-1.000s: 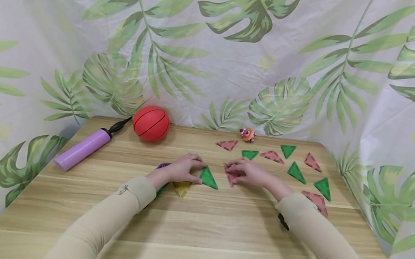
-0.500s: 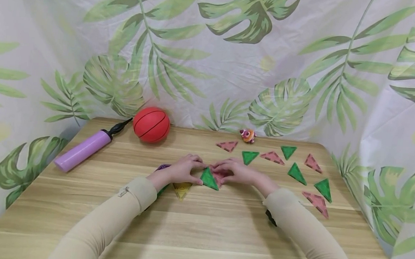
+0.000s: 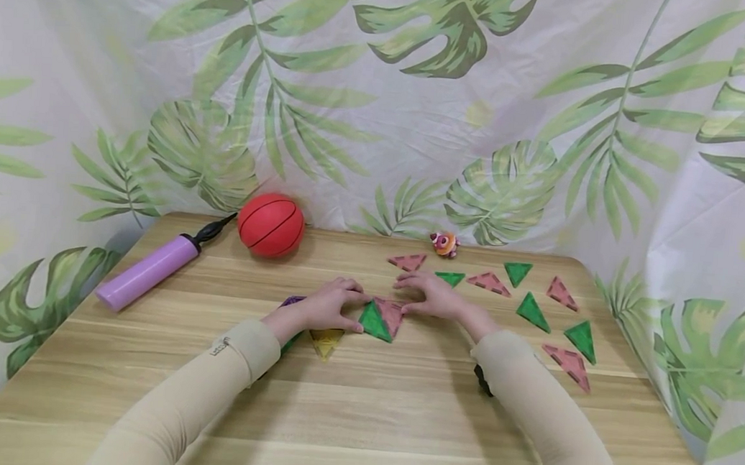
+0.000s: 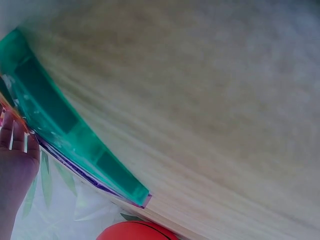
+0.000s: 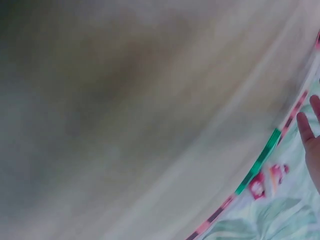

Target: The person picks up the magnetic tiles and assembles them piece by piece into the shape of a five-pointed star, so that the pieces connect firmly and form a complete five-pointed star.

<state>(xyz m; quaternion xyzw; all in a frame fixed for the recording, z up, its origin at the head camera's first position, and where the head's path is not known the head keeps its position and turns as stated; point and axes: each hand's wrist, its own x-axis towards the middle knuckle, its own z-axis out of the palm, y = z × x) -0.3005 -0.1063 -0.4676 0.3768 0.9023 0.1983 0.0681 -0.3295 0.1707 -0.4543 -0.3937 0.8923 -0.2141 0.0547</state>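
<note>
In the middle of the bench [image 3: 359,419], a green triangular tile [image 3: 375,323] lying side by side with a pink triangular tile [image 3: 391,314], edges apparently meeting. At the green tile's left side, the left hand [image 3: 325,305], thumb near one corner and forefinger near the top, likely to brace it against being pushed leftward. Truly pinched or merely steadied: cannot tell from so high a view.

At the pink tile's right side, the right hand [image 3: 438,298], fingers spread and pinching nothing, only the thumb tip at the tile's edge, perhaps for nudging it snug against the green.

Under and around the left hand, partly covered, a yellow tile [image 3: 326,342], a purple tile [image 3: 291,299] and another green piece [image 3: 291,340], probably kept close as part of the same grouping.

To the right, loose pink and green tiles [image 3: 533,312], flat and mostly apart, presumably spaced for easy picking one by one. Near the back edge, a small figurine [image 3: 444,244]; at back left, a red ball [image 3: 271,225] beside a purple pump [image 3: 149,273], seemingly set well apart from the tile work.
</note>
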